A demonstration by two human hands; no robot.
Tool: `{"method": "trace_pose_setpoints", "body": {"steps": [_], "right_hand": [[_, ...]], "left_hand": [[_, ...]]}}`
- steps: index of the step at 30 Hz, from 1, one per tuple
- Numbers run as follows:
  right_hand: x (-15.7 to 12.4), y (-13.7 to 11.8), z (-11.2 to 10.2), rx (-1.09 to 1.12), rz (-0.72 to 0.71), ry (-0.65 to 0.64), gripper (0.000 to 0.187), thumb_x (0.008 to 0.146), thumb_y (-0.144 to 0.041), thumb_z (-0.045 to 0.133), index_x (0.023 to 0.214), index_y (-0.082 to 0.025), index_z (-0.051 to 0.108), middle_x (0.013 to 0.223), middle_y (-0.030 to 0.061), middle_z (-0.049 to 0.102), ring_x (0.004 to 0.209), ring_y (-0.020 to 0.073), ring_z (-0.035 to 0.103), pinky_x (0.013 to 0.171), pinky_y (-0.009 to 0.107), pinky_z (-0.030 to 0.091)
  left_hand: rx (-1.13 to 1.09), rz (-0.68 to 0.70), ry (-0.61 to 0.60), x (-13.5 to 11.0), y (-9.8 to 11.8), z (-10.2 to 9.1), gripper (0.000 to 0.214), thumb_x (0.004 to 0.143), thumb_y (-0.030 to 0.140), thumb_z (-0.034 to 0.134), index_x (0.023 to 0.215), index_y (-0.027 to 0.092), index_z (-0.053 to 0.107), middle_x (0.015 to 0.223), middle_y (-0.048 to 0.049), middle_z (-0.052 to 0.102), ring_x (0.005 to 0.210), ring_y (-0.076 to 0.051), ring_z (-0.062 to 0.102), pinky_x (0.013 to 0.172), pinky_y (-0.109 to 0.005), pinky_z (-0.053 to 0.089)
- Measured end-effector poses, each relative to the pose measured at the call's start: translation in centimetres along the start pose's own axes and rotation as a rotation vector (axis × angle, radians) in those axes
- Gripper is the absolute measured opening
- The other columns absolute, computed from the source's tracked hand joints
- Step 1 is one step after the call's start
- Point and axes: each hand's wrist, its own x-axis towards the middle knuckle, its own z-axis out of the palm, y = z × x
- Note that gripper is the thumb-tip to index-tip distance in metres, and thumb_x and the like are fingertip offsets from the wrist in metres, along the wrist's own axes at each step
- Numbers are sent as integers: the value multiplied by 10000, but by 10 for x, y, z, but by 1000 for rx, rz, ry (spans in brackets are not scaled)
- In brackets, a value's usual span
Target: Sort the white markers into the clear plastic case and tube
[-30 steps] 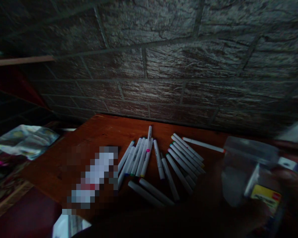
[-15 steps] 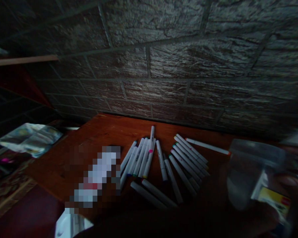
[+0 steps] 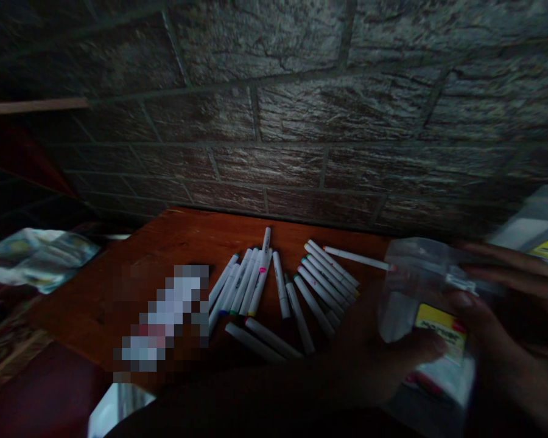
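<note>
My clear case point(image 3: 411, 286) has swung in from the right edge, and both hands now clamp it: left hand point(image 3: 379, 359) fingers round its lower front, right hand point(image 3: 502, 328) thumb on the yellow label point(image 3: 439, 325). It hangs over the counter point(image 3: 164, 255), right of the loose markers point(image 3: 265, 280); inside I make out no marker, though it's blurred

White markers point(image 3: 281, 286) lie loose on a wooden table point(image 3: 164, 255).
</note>
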Motion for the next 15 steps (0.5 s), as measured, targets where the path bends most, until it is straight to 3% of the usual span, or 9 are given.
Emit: {"method": "trace_pose_setpoints", "body": {"steps": [3,7,15], "right_hand": [[0,-5,1,9,-19,10,501,745,-227,846,1224,-317,729,1208,70,744,1081,312,701,964,501,556],[1,-2,1,134,26,27,707,698,-187,870,1361,-308,658,1256,81,730,1132,315,683,964,473,574],[-3,9,-5,269,254,-97,542,879,-454,730,1404,-357,632,1343,67,697,1096,291,692,846,400,603]], "left_hand": [[-5,-21,37,-1,0,2,451,816,236,779,1250,195,660,1245,-108,739,1206,-361,669,1010,-474,494],[-19,-27,47,-2,3,4,518,780,264,824,1259,176,647,1203,-120,749,1156,-351,689,979,-458,504],[16,-17,-81,-4,13,1,550,831,374,803,1320,202,618,1282,-129,717,1227,-363,652,1033,-487,470]]}}
